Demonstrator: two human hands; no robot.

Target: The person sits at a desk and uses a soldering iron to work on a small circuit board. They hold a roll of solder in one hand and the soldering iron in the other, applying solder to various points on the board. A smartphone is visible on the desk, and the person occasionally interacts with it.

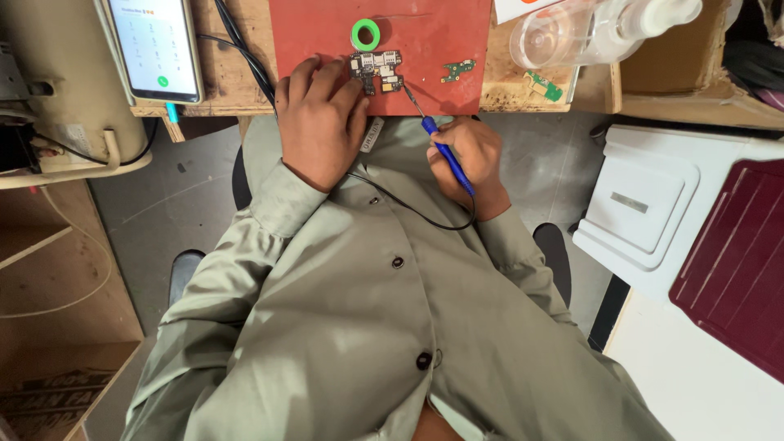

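My left hand (pixel 320 118) rests on the red mat (pixel 433 37), its fingertips pressing the left side of a small dark circuit board (pixel 380 70). My right hand (pixel 472 159) grips a blue-handled soldering iron (pixel 445 155) like a pen. Its thin metal tip reaches up to the board's lower right corner. A black cord runs from the iron down across my olive shirt.
A green tape roll (pixel 367 34) and a small green board (pixel 459 69) lie on the mat. Another green board (pixel 543 86) sits by a clear plastic bottle (pixel 596 28). A lit phone (pixel 155 45) stands at left. A white box (pixel 645 204) and maroon tray (pixel 735 269) sit at right.
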